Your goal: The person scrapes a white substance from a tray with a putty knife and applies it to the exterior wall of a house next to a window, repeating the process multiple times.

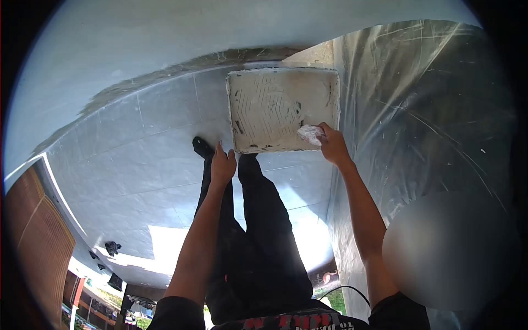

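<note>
A wide paint tray (319, 88) with a ribbed slope lies at the far middle of the view, its inside coated in off-white paint with dark patches. Over its near right corner, my right hand (333, 145) is closed around a white crumpled wad (311, 134), which looks like plastic or cloth. My left hand (221, 166) hangs in front of my legs, left of the tray's near corner. Its fingers are stretched out and it holds nothing.
Grey tiled floor (132, 140) spreads left of the tray to a pale wall (132, 38). Clear plastic sheeting (423, 132) covers the right side. A small black bundle (113, 248) lies at lower left, near a brown slatted panel (47, 231). My shoe (202, 147) stands near the tray.
</note>
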Demonstrator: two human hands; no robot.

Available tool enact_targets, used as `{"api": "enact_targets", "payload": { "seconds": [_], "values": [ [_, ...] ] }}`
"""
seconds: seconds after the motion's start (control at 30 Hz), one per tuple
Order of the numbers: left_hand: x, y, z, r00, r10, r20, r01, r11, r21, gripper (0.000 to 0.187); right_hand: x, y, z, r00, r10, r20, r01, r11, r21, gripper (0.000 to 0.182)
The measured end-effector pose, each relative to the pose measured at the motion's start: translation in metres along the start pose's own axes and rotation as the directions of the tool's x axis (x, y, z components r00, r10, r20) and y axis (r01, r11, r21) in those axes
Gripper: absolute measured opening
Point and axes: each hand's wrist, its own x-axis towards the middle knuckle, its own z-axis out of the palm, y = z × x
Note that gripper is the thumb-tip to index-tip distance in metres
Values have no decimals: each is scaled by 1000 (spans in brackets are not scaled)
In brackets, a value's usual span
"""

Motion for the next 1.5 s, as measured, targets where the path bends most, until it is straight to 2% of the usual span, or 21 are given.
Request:
{"api": "enact_targets", "payload": {
  "seconds": [0.03,0.1,0.13,0.17,0.2,0.23,0.27,0.3,0.37,0.4,0.47,0.6,0.67,0.73,0.8,0.97,1.07,1.2,1.27,1.5],
  "values": [
    [8,-7,6,1000,-6,-21,6,1000,-22,59,13,-3,1,999,18,31,-18,1000,-9,32],
    [21,-11,11,992,-114,53,123,972,-200,58,38,-6,7,976,23,217,26,975,-221,35],
    [24,-15,14,993,-89,82,105,972,-210,59,46,-4,14,971,36,235,19,974,-226,35],
    [29,-21,23,991,-102,91,119,970,-211,59,55,-4,21,964,-11,266,92,952,-293,36],
    [34,-32,34,980,-118,162,167,927,-336,63,60,-5,27,952,-57,300,167,920,-354,38],
    [34,-33,38,965,-124,232,220,865,-451,68,64,-13,28,949,-48,311,163,920,-356,38],
    [30,-35,41,950,-83,301,229,839,-494,76,67,-22,29,931,-49,362,214,876,-432,42],
    [25,-25,40,946,-94,311,245,835,-493,76,69,-30,28,909,-44,415,268,824,-499,45],
    [17,-10,38,908,-183,376,388,707,-591,77,73,-37,28,894,-11,449,275,804,-528,46],
    [18,-14,40,905,-192,379,397,703,-591,77,75,-39,29,885,11,466,283,782,-555,47],
    [21,-17,41,904,-127,409,374,697,-611,77,73,-40,28,880,19,475,281,786,-551,47],
    [23,-15,41,910,-120,397,362,696,-620,77,74,-27,29,880,-5,475,296,788,-540,45],
    [25,-18,41,884,-121,451,423,615,-665,83,70,-26,29,891,-13,453,287,791,-541,44],
    [25,-17,41,884,-119,452,426,601,-676,81,67,-23,29,901,-17,433,275,795,-541,43],
    [24,-13,40,885,-121,450,430,587,-686,79,67,-16,29,924,-95,370,293,798,-527,42],
    [19,8,30,875,-111,470,468,439,-767,71,64,-14,33,917,-71,392,289,795,-534,43],
    [17,14,27,880,-91,466,464,365,-807,73,64,-22,34,909,-46,414,287,790,-542,46],
    [17,21,27,893,-69,444,441,323,-837,70,63,-25,38,899,-60,435,305,797,-521,47],
    [15,25,27,891,-121,437,453,282,-846,68,64,-25,40,896,-67,439,311,801,-512,46],
    [17,22,30,894,-128,429,448,243,-861,66,60,-21,45,889,-129,440,365,779,-509,45]
  ]
}}
